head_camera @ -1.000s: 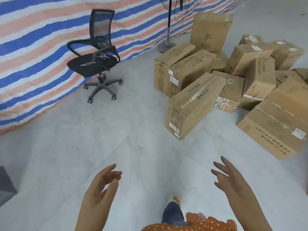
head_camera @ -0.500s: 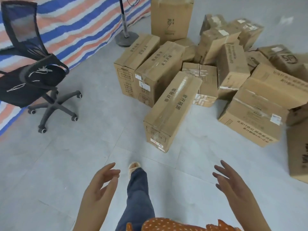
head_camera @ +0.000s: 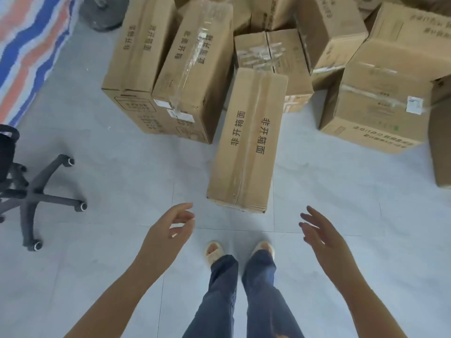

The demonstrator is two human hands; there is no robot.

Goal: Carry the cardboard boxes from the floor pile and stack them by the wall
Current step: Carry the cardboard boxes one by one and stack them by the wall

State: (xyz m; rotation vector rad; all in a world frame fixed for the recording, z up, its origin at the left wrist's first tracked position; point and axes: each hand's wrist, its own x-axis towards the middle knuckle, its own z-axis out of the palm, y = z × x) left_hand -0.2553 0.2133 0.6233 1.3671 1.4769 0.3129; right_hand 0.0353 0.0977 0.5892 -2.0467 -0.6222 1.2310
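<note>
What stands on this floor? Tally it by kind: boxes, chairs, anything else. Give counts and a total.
Cardboard boxes: 8 clearly seen; others are cut off at the top and right edges
Office chair: 1, partly in view
Round stand base: 1
Total: at least 10
</note>
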